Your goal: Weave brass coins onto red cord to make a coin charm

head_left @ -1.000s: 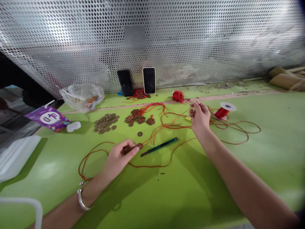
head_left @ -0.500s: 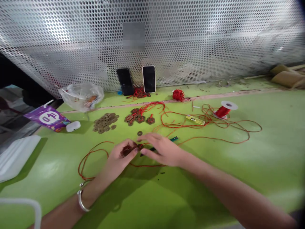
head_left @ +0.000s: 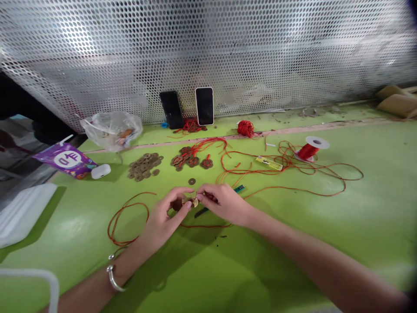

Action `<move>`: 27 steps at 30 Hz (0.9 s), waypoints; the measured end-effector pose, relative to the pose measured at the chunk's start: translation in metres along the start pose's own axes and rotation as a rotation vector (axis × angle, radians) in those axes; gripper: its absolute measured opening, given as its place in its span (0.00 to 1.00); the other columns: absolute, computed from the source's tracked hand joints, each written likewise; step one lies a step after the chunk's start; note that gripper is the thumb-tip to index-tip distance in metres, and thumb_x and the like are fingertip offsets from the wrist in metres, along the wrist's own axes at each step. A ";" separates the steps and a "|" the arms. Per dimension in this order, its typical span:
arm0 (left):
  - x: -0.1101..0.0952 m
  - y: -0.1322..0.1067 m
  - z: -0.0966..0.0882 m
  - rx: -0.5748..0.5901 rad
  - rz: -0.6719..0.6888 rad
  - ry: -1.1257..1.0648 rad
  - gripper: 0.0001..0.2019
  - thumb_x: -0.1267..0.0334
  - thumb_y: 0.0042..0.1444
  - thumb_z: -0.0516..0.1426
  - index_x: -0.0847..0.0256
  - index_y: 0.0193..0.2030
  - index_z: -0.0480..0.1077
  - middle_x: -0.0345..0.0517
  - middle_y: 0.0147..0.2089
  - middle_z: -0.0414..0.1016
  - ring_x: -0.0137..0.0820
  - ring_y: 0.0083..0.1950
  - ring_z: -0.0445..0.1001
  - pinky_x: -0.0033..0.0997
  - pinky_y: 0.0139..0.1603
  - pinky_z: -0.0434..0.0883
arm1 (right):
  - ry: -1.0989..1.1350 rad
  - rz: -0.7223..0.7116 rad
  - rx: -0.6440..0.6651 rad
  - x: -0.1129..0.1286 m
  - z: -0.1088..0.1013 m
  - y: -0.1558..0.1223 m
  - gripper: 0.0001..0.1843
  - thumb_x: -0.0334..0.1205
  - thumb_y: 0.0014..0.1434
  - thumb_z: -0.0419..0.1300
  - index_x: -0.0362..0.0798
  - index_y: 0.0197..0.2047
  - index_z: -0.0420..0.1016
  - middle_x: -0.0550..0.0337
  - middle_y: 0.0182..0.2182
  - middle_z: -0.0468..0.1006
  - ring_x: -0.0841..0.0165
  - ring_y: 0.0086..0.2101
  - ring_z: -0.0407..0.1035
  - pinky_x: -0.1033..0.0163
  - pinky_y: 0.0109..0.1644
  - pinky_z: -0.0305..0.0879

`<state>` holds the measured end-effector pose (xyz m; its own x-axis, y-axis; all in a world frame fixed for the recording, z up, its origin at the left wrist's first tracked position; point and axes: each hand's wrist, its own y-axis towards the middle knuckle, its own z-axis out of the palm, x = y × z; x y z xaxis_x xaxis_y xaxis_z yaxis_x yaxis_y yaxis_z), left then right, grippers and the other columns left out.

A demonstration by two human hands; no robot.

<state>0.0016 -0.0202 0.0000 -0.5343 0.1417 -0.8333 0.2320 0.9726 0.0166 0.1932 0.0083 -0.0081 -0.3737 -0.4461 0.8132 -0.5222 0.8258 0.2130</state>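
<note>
My left hand [head_left: 167, 213] is closed on several bronze coins [head_left: 186, 202] with red cord through them, the thumb pressing from below. Beside it, my right hand [head_left: 224, 202] pinches the red cord at the coins' right edge. Under the right hand lies a dark green utility knife [head_left: 239, 189], partly covered. A single coin [head_left: 192, 181] rests just beyond the fingers. Red cord [head_left: 112, 224] loops on the table left of my left hand. Farther back lie coin clusters tied with red cord [head_left: 193, 161] and a loose pile of coins [head_left: 143, 166].
A spool of red cord [head_left: 308, 151], a yellow lighter [head_left: 269, 163] and a red cord ball [head_left: 245, 128] are at the right. Two phones [head_left: 204, 106] lean on the perforated metal panel [head_left: 260, 56]. A purple pouch [head_left: 65, 161], white case [head_left: 100, 171] and plastic bag [head_left: 110, 130] stand left.
My right hand's fingers have closed from a spread pose into a pinch at the coins. The coins have tilted, and one now catches the light. More of the knife's near end shows.
</note>
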 end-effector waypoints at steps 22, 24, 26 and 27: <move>-0.008 -0.001 0.001 -0.024 0.081 0.110 0.11 0.58 0.55 0.57 0.56 0.44 0.71 0.45 0.43 0.78 0.34 0.41 0.75 0.32 0.43 0.73 | -0.444 -0.130 -0.023 0.007 -0.010 -0.007 0.11 0.39 0.61 0.53 0.46 0.43 0.72 0.62 0.23 0.74 0.73 0.21 0.62 0.66 0.25 0.47; -0.008 -0.002 0.002 -0.026 0.051 0.094 0.12 0.56 0.55 0.57 0.56 0.45 0.71 0.45 0.43 0.78 0.34 0.42 0.76 0.32 0.43 0.74 | -0.594 -0.222 -0.011 0.006 -0.012 -0.008 0.12 0.39 0.62 0.50 0.46 0.44 0.72 0.60 0.26 0.76 0.71 0.22 0.64 0.64 0.24 0.44; -0.009 -0.002 0.002 -0.036 0.028 0.081 0.13 0.54 0.55 0.57 0.56 0.45 0.72 0.46 0.44 0.78 0.35 0.44 0.75 0.32 0.43 0.74 | -0.699 -0.300 0.005 0.004 -0.013 -0.008 0.13 0.38 0.65 0.47 0.47 0.43 0.71 0.60 0.27 0.77 0.71 0.23 0.65 0.63 0.24 0.42; -0.009 -0.003 0.002 -0.038 0.019 0.077 0.14 0.54 0.55 0.57 0.56 0.45 0.72 0.46 0.45 0.78 0.35 0.44 0.75 0.32 0.43 0.74 | -0.735 -0.327 0.009 0.004 -0.013 -0.008 0.14 0.38 0.65 0.45 0.47 0.43 0.71 0.60 0.26 0.76 0.71 0.23 0.66 0.63 0.24 0.42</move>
<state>0.0075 -0.0243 0.0068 -0.5911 0.1725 -0.7879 0.2125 0.9757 0.0542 0.2061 0.0051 0.0005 -0.6086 -0.7801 0.1450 -0.6971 0.6130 0.3720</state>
